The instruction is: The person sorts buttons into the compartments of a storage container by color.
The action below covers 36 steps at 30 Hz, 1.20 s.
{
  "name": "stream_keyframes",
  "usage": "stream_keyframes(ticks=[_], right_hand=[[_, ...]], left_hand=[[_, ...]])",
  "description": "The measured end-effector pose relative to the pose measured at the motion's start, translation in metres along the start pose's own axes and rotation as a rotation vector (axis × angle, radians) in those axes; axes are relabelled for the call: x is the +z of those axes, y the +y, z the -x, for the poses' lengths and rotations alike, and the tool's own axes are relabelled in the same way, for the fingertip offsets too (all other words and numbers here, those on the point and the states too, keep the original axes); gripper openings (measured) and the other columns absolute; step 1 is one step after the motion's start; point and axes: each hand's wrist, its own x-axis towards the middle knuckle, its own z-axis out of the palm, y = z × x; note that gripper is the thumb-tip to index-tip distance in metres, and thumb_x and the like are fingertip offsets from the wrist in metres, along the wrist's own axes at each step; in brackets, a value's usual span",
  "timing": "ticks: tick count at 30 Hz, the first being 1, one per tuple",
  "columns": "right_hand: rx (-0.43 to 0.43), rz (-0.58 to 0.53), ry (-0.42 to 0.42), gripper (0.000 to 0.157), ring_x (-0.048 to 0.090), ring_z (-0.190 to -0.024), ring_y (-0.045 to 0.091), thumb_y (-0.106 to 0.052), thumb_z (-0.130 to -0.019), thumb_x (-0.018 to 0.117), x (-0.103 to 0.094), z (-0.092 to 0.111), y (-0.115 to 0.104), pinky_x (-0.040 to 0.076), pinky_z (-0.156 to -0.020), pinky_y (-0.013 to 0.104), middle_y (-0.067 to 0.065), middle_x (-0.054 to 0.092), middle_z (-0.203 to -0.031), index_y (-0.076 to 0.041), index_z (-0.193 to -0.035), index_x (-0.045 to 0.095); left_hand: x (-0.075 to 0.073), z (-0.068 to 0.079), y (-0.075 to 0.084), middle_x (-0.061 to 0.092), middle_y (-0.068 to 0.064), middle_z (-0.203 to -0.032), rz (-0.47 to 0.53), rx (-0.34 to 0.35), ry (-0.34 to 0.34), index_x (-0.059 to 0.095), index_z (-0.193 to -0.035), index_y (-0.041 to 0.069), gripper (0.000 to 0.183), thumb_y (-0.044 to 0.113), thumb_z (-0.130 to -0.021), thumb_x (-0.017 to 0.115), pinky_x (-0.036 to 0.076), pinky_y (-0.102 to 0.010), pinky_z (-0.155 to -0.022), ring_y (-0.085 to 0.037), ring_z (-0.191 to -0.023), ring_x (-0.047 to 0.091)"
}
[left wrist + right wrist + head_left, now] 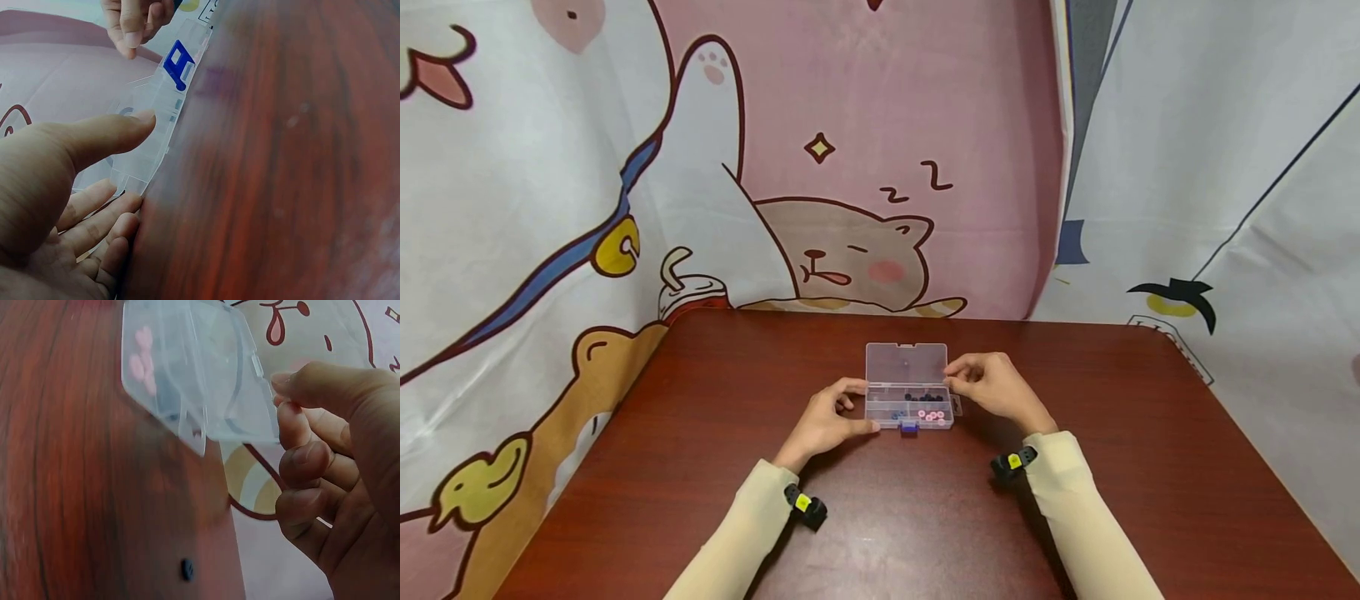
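Note:
A clear plastic compartment box [887,406] lies on the table with its lid [906,364] raised. Small pink button-like rounds [931,416] fill a front compartment, dark ones [925,397] lie behind them, and a few blue ones [898,414] sit front left. On the front edge is a blue latch [178,65]. My left hand [827,419] holds the box's left end, thumb by the front corner and fingers toward the rear. With thumb and index finger, my right hand [992,385] pinches at the lid's right edge, the other fingers curled; the exact contact is hard to see.
One small dark button [187,569] lies on the brown table [880,517], off the box's right side. A hanging tab [957,405] sticks out from that side. Printed cloth [850,83] hangs close behind the table's far edge and along its sides.

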Motion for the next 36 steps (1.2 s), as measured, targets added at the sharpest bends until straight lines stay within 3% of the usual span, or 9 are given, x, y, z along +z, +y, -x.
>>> stream_keyframes(ticks=[20, 36], right_hand=[[0.104, 0.076, 0.022, 0.008, 0.055, -0.067, 0.016, -0.016, -0.090, 0.079, -0.016, 0.021, 0.044, 0.046, -0.058, 0.025, 0.002, 0.064, -0.077, -0.012, -0.095, 0.077], [0.133, 0.153, -0.052, 0.009, 0.054, -0.067, 0.012, -0.016, -0.089, 0.078, -0.026, 0.034, 0.064, 0.044, -0.059, 0.024, 0.000, 0.063, -0.077, -0.011, -0.096, 0.076]], left_hand=[[-0.001, -0.001, 0.002, 0.068, -0.001, -0.128, -0.003, -0.019, -0.013, 0.064, -0.133, 0.017, 0.064, 0.023, -0.075, 0.093, 0.047, -0.034, -0.087, -0.019, -0.099, 0.057], [0.000, 0.000, 0.003, 0.069, -0.001, -0.128, 0.008, -0.024, -0.006, 0.065, -0.133, 0.017, 0.066, 0.023, -0.074, 0.094, 0.047, -0.035, -0.088, -0.020, -0.098, 0.058]])
